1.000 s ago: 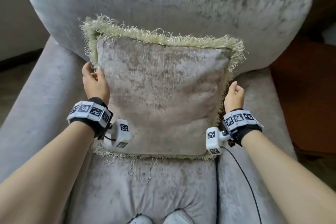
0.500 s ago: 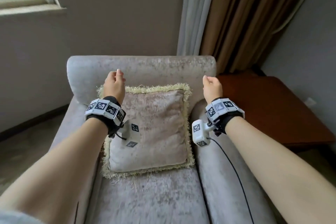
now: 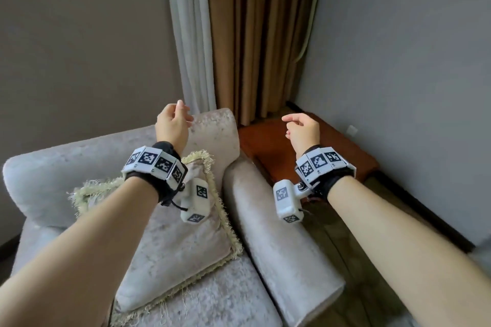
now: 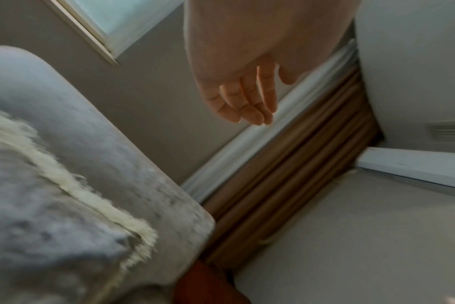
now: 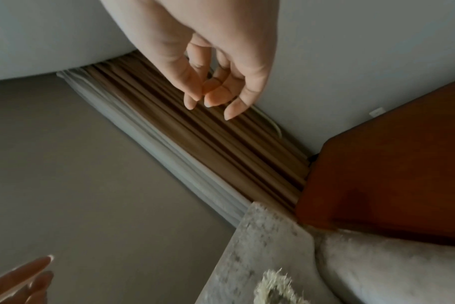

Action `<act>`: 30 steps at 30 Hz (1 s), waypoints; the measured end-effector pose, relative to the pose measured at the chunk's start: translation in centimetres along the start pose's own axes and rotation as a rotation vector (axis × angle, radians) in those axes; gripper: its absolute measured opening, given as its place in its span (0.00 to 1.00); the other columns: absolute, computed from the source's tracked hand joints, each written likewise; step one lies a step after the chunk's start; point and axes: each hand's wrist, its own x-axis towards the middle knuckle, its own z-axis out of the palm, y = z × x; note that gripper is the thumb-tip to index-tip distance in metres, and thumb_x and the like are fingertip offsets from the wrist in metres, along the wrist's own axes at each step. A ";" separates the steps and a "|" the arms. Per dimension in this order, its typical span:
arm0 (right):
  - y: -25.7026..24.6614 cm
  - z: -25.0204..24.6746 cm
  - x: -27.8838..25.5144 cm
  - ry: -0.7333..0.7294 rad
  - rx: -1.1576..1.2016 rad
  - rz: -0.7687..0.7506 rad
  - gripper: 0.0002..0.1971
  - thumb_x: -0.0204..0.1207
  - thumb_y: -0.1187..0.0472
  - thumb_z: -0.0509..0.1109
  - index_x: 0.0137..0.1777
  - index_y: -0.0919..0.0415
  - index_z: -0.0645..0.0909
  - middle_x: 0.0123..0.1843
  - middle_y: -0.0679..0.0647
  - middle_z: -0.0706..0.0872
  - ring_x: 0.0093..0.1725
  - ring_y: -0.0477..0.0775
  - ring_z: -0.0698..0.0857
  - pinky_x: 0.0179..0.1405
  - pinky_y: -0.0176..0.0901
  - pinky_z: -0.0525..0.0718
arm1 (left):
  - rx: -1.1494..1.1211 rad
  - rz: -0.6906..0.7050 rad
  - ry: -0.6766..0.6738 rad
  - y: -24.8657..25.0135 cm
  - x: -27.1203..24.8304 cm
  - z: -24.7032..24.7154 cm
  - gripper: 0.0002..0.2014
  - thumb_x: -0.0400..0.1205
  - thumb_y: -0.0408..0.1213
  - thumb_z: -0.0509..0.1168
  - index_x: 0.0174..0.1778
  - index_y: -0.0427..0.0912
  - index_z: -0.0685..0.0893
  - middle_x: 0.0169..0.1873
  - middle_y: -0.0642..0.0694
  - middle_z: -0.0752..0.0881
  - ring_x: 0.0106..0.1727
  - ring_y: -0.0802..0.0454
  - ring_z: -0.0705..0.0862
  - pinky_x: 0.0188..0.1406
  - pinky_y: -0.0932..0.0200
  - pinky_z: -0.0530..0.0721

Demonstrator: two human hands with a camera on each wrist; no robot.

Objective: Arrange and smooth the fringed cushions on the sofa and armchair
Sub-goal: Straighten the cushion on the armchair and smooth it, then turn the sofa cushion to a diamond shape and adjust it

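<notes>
Velvet fringed cushion (image 3: pixel 170 255) leans in the armchair (image 3: pixel 279 241); left hand (image 3: pixel 172 125) and right hand (image 3: pixel 303 131) hover relaxed, empty. Seek the next cushion, stroking outward.

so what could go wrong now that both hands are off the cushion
The cushion leans tilted against the armchair back with neither the left hand nor the right hand steadying it, so it might slump. Its fringe looks ruffled and may stay untidy.
</notes>
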 end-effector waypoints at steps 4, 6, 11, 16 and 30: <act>1.1 -9.1 1.3 0.148 -0.019 0.016 0.20 0.72 0.73 0.57 0.32 0.47 0.81 0.32 0.48 0.80 0.40 0.55 0.81 0.52 0.58 0.85 | -0.073 0.020 -0.142 3.3 -2.8 8.3 0.16 0.86 0.43 0.54 0.35 0.47 0.79 0.29 0.50 0.81 0.29 0.57 0.79 0.42 0.55 0.79; 1.7 -14.5 2.2 0.222 -0.018 0.025 0.21 0.72 0.73 0.57 0.31 0.47 0.80 0.29 0.48 0.79 0.37 0.56 0.79 0.47 0.56 0.84 | -0.124 0.022 -0.211 5.2 -4.6 13.0 0.16 0.86 0.42 0.54 0.34 0.48 0.79 0.28 0.50 0.81 0.29 0.57 0.79 0.39 0.58 0.79; 3.9 -29.3 4.2 0.406 -0.024 0.031 0.22 0.70 0.75 0.56 0.27 0.47 0.80 0.24 0.48 0.75 0.27 0.49 0.72 0.36 0.44 0.73 | -0.199 0.083 -0.387 11.3 -11.0 27.1 0.15 0.86 0.43 0.53 0.40 0.43 0.81 0.31 0.48 0.82 0.30 0.58 0.79 0.32 0.66 0.76; 6.6 -45.0 4.6 0.604 -0.056 0.040 0.20 0.70 0.76 0.56 0.33 0.54 0.85 0.23 0.48 0.75 0.26 0.48 0.70 0.36 0.43 0.73 | -0.310 0.107 -0.610 16.6 -20.8 42.3 0.15 0.86 0.42 0.53 0.36 0.47 0.79 0.29 0.48 0.81 0.28 0.55 0.78 0.32 0.62 0.76; 17.2 -75.6 -3.4 1.203 -0.192 0.312 0.21 0.73 0.77 0.57 0.37 0.55 0.87 0.45 0.52 0.85 0.41 0.47 0.79 0.45 0.39 0.79 | -0.454 0.147 -1.323 24.6 -49.3 70.9 0.14 0.87 0.40 0.52 0.46 0.38 0.79 0.31 0.47 0.81 0.30 0.54 0.79 0.32 0.63 0.75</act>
